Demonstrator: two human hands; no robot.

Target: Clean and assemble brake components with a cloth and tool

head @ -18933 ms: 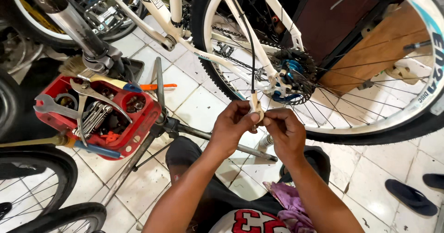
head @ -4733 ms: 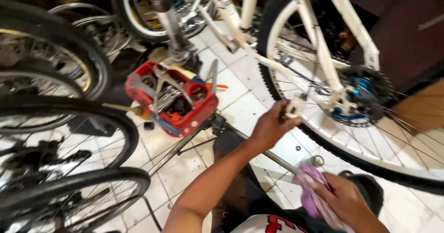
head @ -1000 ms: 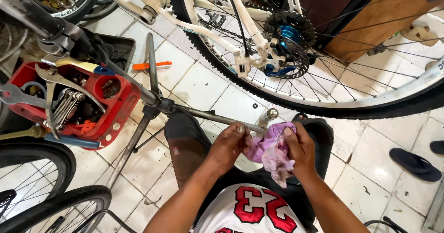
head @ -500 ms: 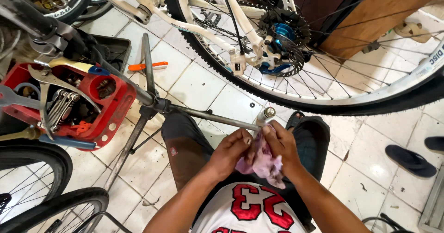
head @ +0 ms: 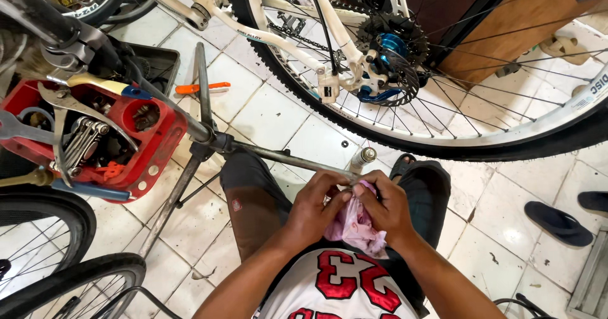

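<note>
Below, both forearms reach forward from the body and meet over the lap. Left hand (head: 315,204) and right hand (head: 386,206) curl closed around a crumpled pink cloth rag (head: 352,228), fingertips pinching together at its top. Whether something small sits inside the pinch cannot be told. Rag hangs downward toward the white jersey with red numerals (head: 335,288), just below a grey metal stand bar (head: 278,159).

Bright even light, soft shadows, sharp, wide-angle edge distortion.
</note>
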